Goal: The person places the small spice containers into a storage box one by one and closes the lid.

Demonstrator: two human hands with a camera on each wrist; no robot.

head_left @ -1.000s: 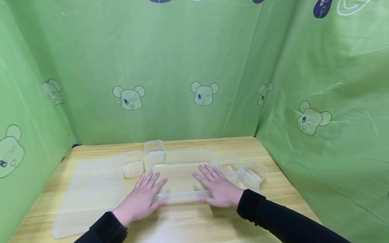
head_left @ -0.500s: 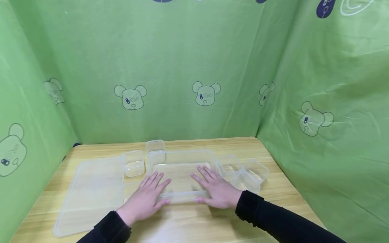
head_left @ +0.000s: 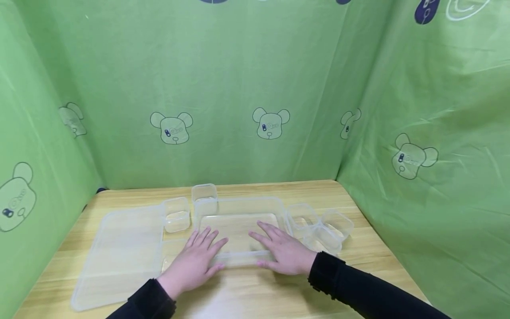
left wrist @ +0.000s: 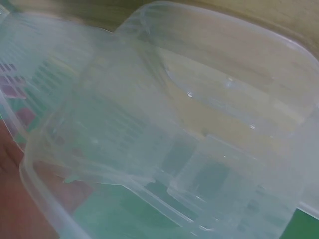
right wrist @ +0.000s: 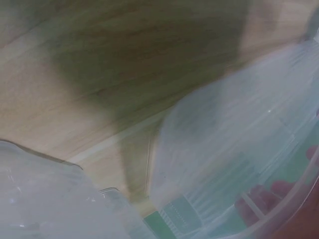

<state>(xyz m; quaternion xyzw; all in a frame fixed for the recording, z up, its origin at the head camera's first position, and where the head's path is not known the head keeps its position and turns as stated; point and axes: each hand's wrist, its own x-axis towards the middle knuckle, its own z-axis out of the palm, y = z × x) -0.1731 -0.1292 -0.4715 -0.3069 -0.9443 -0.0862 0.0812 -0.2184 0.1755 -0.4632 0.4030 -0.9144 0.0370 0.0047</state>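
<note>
A large clear plastic box (head_left: 239, 206) stands upright at mid-table. My left hand (head_left: 191, 266) lies over its near left corner with fingers spread and thumb at the front. My right hand (head_left: 284, 252) is likewise spread over the near right part, fingers reaching above the inside. Neither hand grips anything; whether they touch the rim is hard to tell. In the left wrist view, fingers show through the box wall at the left, beside a small clear container (left wrist: 239, 64). In the right wrist view, fingertips (right wrist: 264, 201) appear through the translucent box wall (right wrist: 214, 134).
A flat translucent lid (head_left: 115, 257) lies on the wooden table (head_left: 247, 297) at the left. Small clear containers stand left of the box (head_left: 176, 215), behind its left corner (head_left: 204, 192) and in a cluster at its right (head_left: 334, 223). Green cloth (head_left: 223, 88) walls the table.
My left hand has shifted slightly right along the box's near edge. The fingers of my right hand have drawn back a little. The box and containers look unmoved.
</note>
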